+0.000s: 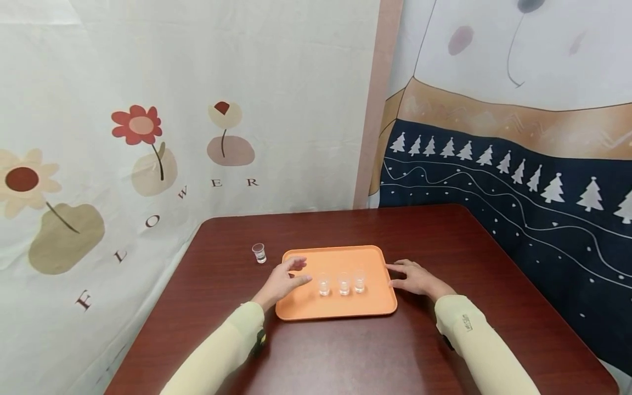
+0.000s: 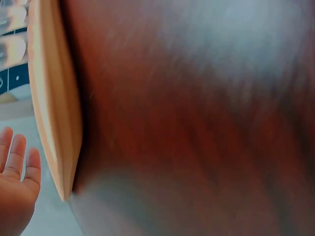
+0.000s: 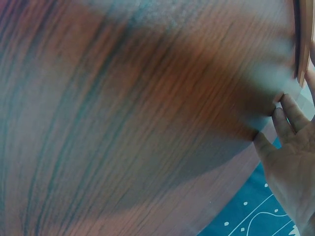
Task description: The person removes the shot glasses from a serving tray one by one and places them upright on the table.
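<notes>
3 seemingly part-filled glasses point(image 1: 344, 285) on tray point(image 1: 340, 259)

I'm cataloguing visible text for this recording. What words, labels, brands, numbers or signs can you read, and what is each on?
"F L O W E R": spaced letters on the white wall hanging.
Lettering on the right sleeve: too small to read.
No other text is readable.

The head camera is looking forward and down from above the near side of the orange tray point(image 1: 340, 259), framing all of it. The left wrist camera is sitting low, close beside the tray, viewing its rim sideways. The right wrist camera is closely facing the table point(image 3: 147, 98) right of the tray. All three are sharing tray and table.
</notes>
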Motion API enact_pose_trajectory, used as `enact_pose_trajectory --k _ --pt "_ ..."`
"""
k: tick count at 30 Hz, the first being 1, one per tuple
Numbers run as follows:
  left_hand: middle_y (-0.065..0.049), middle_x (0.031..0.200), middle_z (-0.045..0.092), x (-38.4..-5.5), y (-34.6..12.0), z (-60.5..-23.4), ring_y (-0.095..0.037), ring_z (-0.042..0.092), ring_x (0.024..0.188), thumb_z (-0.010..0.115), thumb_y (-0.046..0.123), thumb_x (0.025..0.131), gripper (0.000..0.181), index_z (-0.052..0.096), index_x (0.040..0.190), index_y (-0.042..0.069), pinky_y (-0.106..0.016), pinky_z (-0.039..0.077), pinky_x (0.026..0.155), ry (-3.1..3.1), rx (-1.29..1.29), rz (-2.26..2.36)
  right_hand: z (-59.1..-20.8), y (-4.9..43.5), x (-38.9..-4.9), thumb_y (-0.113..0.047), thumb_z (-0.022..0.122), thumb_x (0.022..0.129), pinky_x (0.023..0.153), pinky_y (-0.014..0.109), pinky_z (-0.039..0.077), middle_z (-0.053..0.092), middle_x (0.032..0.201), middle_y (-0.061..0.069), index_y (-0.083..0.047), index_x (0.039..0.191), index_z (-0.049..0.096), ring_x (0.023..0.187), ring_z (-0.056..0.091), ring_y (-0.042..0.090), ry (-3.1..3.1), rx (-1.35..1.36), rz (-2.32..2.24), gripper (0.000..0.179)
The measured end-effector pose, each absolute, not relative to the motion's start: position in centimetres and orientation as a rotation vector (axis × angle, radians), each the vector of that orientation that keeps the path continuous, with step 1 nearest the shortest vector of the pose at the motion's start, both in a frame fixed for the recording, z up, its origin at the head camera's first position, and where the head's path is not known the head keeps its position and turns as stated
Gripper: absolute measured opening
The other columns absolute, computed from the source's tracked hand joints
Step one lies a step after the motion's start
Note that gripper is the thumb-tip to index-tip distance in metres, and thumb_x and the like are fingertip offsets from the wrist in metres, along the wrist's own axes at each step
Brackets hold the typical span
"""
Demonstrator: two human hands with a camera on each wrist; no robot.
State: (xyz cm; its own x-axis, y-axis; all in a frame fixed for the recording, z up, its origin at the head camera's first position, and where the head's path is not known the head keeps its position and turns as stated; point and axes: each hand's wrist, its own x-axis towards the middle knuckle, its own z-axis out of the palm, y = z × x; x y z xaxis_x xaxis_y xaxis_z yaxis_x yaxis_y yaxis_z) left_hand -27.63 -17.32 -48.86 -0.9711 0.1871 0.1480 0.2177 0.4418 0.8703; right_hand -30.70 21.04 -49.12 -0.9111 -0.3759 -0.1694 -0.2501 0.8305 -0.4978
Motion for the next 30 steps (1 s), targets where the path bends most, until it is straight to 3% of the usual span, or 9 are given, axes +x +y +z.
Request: enact_pose_trajectory --k 9,19,30 --pt "-0.023 0.123 0.062 -26.7 -15.3 -49.8 -0.039 0.057 0.116 0.079 0.012 0.086 0.055 0.055 0.132 -0.006 -0.052 0.048 0.095 -2.618 -0.551 -1.692 -49.1 21.2 -30.7 -0.039 0.068 0.093 0.104 0.065 0.032 0.039 0.147 0.024 -0.016 0.147 0.050 0.135 0.034 0.046 2.752 -0.484 -0.712 0.061" --pt "-0.017 0.117 0.065 -26.5 -14.5 -50.1 -0.033 0.061 0.109 0.078 0.012 0.086 0.049 0.058 0.127 -0.005 -0.046 0.051 0.092 -2.667 -0.538 -1.691 -49.1 21.2 -30.6 -0.039 0.068 0.093 0.103 0.065 0.033 0.040 0.146 0.025 -0.015 0.146 0.050 0.134 0.035 0.047 2.756 -0.517 -0.710 0.061" --pt "-0.003 0.096 0.064 -26.4 -13.9 -50.1 -0.020 0.064 0.091 0.077 0.010 0.087 0.026 0.065 0.108 0.001 -0.026 0.053 0.077 -2.689 -0.488 -1.665 -49.2 21.2 -30.4 -0.035 0.068 0.095 0.103 0.064 0.033 0.040 0.145 0.026 -0.012 0.146 0.051 0.134 0.034 0.049 2.759 -0.545 -0.714 0.059"
